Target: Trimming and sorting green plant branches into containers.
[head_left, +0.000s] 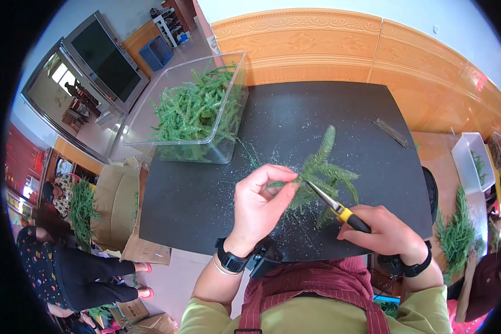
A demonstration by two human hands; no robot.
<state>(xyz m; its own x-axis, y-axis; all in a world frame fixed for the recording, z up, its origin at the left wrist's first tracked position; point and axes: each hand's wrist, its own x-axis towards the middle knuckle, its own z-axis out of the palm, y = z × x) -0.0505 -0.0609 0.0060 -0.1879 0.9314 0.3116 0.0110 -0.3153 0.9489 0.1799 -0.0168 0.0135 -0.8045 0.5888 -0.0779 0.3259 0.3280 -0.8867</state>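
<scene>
Between the thumb and fingers of my left hand [264, 203] is the stem end of a green artificial pine sprig [323, 167], whose needled twigs fan out to the right. My right hand [385, 229] is wrapped round long-nose pliers [345, 214] with yellow and black handles. The pliers' metal tips reach the sprig's stem right at my left fingertips; whether the jaws grip it is too small to tell. Both hands are above the near middle of a dark table [189, 200]. Small pale-green bits are scattered beneath them.
A clear plastic bin [228, 150] full of green sprigs stands at the table's far left. Thin wires [388, 131] lie at the far right. A cardboard box [116, 206] stands left of the table. People are at both sides, with a white bin [466, 164] and greenery [456, 234] on the right.
</scene>
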